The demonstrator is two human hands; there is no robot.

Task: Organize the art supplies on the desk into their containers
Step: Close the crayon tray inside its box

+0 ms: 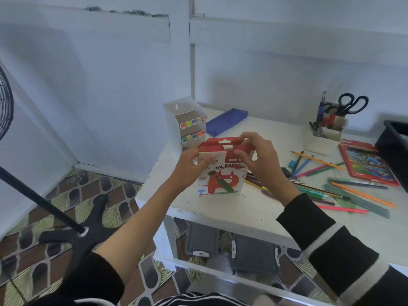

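We hold the oil pastels box [223, 181] upright at the near left part of the table [220, 212], the grip of our left hand [193, 161] curled round its side to steady it while the grip of our right hand [259, 157] pinches the red top flap [220, 144], apparently to tuck it shut.

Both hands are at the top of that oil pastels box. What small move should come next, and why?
Probably press the red top flap of the oil pastels box shut: the left hand and right hand both pinch it, and it looks only half tucked. Loose pencils lie on the desk.
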